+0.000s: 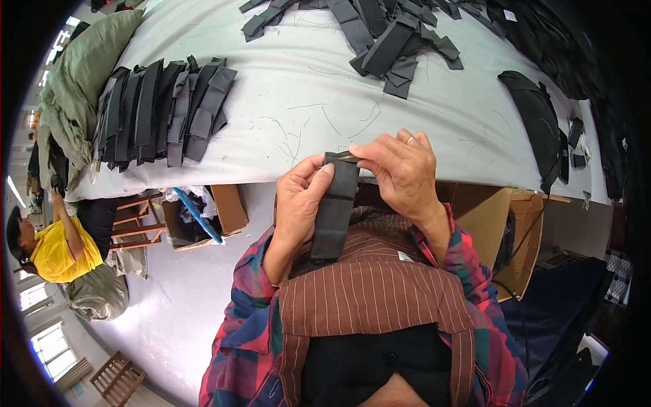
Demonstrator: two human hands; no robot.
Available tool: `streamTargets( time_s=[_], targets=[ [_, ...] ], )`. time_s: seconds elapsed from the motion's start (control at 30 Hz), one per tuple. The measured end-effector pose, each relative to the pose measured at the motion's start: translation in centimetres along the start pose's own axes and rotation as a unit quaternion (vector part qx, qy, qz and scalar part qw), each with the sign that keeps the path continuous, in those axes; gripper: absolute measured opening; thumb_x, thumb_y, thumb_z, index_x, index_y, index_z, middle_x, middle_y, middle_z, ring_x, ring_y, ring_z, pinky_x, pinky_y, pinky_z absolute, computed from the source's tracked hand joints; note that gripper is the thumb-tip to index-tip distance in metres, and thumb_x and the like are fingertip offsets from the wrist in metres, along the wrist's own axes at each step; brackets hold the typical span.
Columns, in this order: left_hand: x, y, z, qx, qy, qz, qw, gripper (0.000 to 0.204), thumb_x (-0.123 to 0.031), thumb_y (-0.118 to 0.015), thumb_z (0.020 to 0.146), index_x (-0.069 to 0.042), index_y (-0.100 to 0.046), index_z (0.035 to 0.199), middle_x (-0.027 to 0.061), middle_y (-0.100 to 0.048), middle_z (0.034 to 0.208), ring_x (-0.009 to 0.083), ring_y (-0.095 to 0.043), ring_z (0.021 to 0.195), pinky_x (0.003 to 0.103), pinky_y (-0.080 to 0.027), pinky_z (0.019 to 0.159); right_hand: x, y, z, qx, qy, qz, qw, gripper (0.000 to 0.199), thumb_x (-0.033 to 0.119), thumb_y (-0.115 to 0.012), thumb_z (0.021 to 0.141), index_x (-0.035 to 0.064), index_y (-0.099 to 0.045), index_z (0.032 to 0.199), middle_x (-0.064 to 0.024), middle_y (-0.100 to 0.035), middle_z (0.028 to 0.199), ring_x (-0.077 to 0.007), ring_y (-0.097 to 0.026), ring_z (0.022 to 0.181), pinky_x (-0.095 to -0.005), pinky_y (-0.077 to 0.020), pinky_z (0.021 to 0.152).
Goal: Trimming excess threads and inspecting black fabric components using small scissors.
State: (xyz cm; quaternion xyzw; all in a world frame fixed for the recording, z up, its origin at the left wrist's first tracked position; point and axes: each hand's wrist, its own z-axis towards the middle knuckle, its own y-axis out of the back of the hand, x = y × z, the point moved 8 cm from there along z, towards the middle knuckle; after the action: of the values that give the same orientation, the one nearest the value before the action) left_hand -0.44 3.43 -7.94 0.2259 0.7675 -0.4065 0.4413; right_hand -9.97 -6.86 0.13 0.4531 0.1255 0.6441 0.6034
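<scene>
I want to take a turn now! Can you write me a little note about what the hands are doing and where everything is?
Left hand: grips the dark fabric strip on its side, thumb near the top.
Right hand: pinches the strip's top end.
The strip hangs down in front of the striped apron.
On the white table: a neat row of strips on the left, a loose pile of strips at the far side.
Done: cannot tell which strips are finished.
Left: the strip in hand, perhaps the loose pile.
</scene>
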Motion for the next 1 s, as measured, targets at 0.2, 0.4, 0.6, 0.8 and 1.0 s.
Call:
streamTargets(
  time_s=[0.2,0.4,0.6,0.8,1.0],
  targets=[
    [0.1,-0.1,0.0,0.004,0.009,-0.015,1.000,0.020,-0.009,-0.049,0.095,0.004,-0.057,0.108,0.0136,-0.066,0.094,0.0194,-0.068,0.075,0.029,-0.057,0.067,0.2,0.1,-0.1,-0.013,0.033,-0.030,0.999,0.015,0.017,-0.072,0.073,0.0203,-0.070,0.088,0.0072,-0.059,0.070,-0.0161,-0.043,0.059,-0.0308,-0.0276,0.062],
    [0.1,0.0,-0.1,0.005,0.013,-0.013,1.000,0.019,-0.009,-0.049,0.095,0.003,-0.057,0.107,0.0131,-0.066,0.094,0.0188,-0.067,0.074,0.029,-0.057,0.067,0.1,0.0,-0.3,-0.029,0.048,-0.018,0.998,0.017,0.017,-0.072,0.072,0.0203,-0.070,0.089,0.0077,-0.059,0.071,-0.0156,-0.042,0.058,-0.0306,-0.0272,0.061],
    [0.2,0.1,-0.1,0.005,0.006,-0.013,1.000,0.018,-0.009,-0.049,0.095,0.002,-0.057,0.106,0.0124,-0.067,0.093,0.0178,-0.067,0.074,0.028,-0.057,0.067,0.3,0.3,-0.3,-0.039,0.084,-0.014,0.996,0.020,0.016,-0.072,0.069,0.0192,-0.070,0.089,0.0072,-0.058,0.070,-0.0155,-0.042,0.058,-0.0305,-0.0273,0.061],
    [0.4,0.7,-0.2,-0.005,-0.003,0.004,1.000,0.019,-0.008,-0.049,0.095,0.002,-0.057,0.108,0.0118,-0.067,0.093,0.0162,-0.066,0.074,0.027,-0.055,0.068,-0.5,-0.2,0.2,0.038,0.021,0.080,0.996,0.014,0.010,-0.071,0.075,0.0146,-0.070,0.089,0.0037,-0.057,0.068,-0.0152,-0.044,0.059,-0.0290,-0.0312,0.062],
    [-2.6,-0.2,-0.1,-0.038,-0.102,0.000,0.994,0.022,0.001,-0.048,0.093,0.000,-0.059,0.112,0.0024,-0.063,0.088,0.0040,-0.056,0.076,0.019,-0.046,0.067,-3.7,-3.1,-2.7,0.087,-0.328,0.397,0.853,0.012,0.010,-0.072,0.079,0.0051,-0.068,0.089,-0.0002,-0.060,0.068,-0.0062,-0.053,0.068,-0.0247,-0.0422,0.066]
  ],
)
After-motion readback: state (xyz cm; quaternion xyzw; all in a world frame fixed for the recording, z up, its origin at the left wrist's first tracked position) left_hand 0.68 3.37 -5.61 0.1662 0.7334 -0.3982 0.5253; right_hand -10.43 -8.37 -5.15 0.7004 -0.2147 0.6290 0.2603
